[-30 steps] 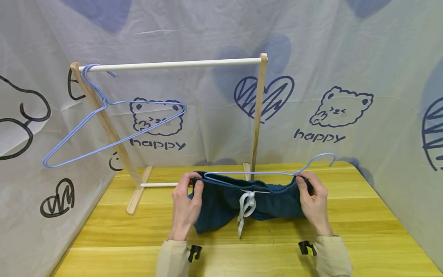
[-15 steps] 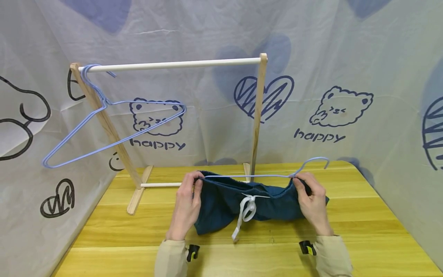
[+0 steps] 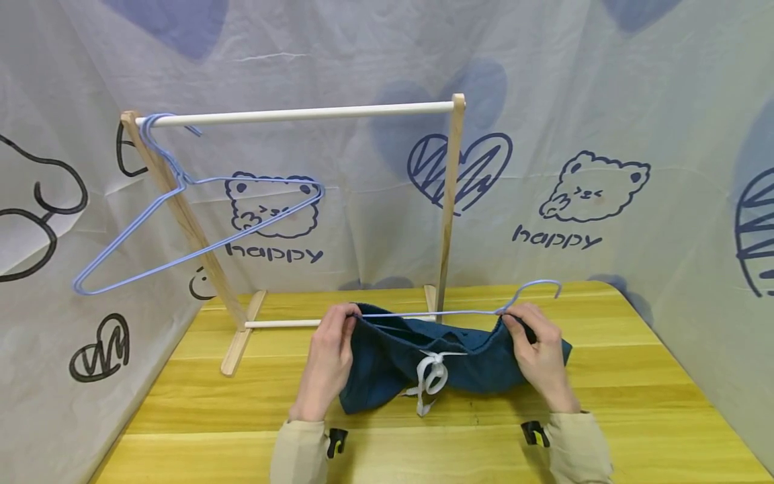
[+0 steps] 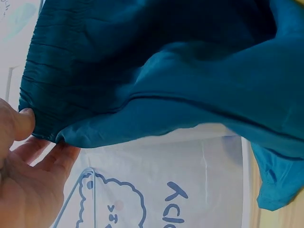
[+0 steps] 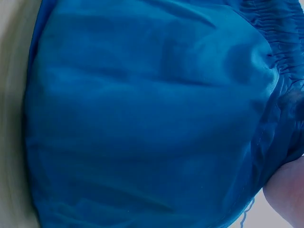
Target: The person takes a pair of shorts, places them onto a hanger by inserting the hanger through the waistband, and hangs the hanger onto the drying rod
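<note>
Dark teal shorts [image 3: 490, 370] with a gathered elastic waist and a white drawstring bow [image 3: 432, 373] are held up just over the table, waist opening upward. My left hand [image 3: 326, 359] pinches the left end of the waistband; the left wrist view shows thumb and fingers on either side of the elastic [image 4: 45, 85]. A light blue hanger [image 3: 435, 313] lies across the opening, its left end down at my left fingertips and its hook pointing right. By the hook's base, my right hand [image 3: 538, 349] pinches the waistband together with the hanger. Cloth fills most of the right wrist view.
Behind the shorts stands a rack with wooden posts [image 3: 450, 202] and a white top rail [image 3: 296, 113]. Light blue hangers [image 3: 199, 252] hang at the rail's left end. A low white bar [image 3: 281, 324] joins the posts near the wooden table [image 3: 199, 417]. Printed cloth [image 3: 363, 235] encloses the back and sides.
The hanger has slid left and down, its left end now within the waistband at my left fingers. My right hand has shifted left along with it, and the waistband sits slightly lower.
</note>
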`<state>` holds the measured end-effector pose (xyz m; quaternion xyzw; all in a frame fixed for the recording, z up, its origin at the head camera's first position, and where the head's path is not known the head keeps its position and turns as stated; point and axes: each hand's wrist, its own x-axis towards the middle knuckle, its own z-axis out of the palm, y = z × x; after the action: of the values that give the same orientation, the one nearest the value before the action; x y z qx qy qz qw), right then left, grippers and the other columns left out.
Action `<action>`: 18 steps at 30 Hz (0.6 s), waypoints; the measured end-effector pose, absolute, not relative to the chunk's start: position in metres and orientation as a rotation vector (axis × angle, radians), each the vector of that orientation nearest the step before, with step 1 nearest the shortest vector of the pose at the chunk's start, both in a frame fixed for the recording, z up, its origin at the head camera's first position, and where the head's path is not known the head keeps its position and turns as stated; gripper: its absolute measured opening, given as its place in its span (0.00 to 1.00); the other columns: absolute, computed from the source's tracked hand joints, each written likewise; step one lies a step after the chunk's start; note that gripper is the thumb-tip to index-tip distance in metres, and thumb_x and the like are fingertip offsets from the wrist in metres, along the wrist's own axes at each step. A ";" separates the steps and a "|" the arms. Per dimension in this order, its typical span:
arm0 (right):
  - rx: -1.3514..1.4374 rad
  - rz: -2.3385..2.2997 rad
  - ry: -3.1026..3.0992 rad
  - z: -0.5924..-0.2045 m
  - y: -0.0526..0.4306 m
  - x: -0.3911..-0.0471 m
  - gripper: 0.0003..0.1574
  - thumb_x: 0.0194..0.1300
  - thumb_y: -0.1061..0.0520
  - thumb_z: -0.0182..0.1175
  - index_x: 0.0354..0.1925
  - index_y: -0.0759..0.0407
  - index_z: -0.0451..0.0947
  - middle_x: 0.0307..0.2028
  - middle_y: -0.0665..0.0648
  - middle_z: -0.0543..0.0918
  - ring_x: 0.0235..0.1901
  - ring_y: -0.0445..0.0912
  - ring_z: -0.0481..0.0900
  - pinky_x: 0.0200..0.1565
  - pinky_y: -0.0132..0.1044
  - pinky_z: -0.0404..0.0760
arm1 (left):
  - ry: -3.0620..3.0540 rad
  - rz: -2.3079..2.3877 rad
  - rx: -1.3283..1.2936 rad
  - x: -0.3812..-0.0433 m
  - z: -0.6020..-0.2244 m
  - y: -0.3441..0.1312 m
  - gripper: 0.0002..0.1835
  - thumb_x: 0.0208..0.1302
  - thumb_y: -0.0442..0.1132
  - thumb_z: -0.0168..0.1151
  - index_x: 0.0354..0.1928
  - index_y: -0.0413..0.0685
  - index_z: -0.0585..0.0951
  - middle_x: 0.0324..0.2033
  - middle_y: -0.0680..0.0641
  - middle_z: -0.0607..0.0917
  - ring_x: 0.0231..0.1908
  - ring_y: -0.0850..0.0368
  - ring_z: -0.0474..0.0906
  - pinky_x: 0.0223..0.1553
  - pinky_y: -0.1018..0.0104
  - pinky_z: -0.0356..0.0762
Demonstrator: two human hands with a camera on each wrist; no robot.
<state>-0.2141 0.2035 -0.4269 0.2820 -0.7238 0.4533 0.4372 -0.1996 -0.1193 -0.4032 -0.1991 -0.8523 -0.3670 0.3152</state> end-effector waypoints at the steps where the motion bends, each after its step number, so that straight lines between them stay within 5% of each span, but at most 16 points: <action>1: 0.701 1.128 -1.804 -0.426 0.203 -0.214 0.12 0.60 0.78 0.60 0.39 0.69 0.83 0.33 0.65 0.83 0.39 0.36 0.79 0.47 0.20 0.74 | -2.246 -0.966 -0.524 -0.200 -0.403 -0.119 0.07 0.75 0.29 0.50 0.47 0.42 0.77 0.43 0.43 0.82 0.43 0.50 0.80 0.49 0.55 0.84; 18: 0.640 1.192 -1.943 -0.422 0.208 -0.209 0.16 0.58 0.82 0.59 0.37 0.69 0.84 0.33 0.63 0.85 0.39 0.29 0.79 0.45 0.19 0.74 | -2.209 -0.982 -0.494 -0.200 -0.404 -0.120 0.10 0.72 0.22 0.50 0.44 0.40 0.78 0.40 0.41 0.84 0.41 0.48 0.80 0.47 0.53 0.84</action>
<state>-0.2087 0.2075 -0.4224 0.2503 -0.7599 0.4661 0.3777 -0.2000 -0.1202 -0.4039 -0.1889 -0.8448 -0.3755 0.3310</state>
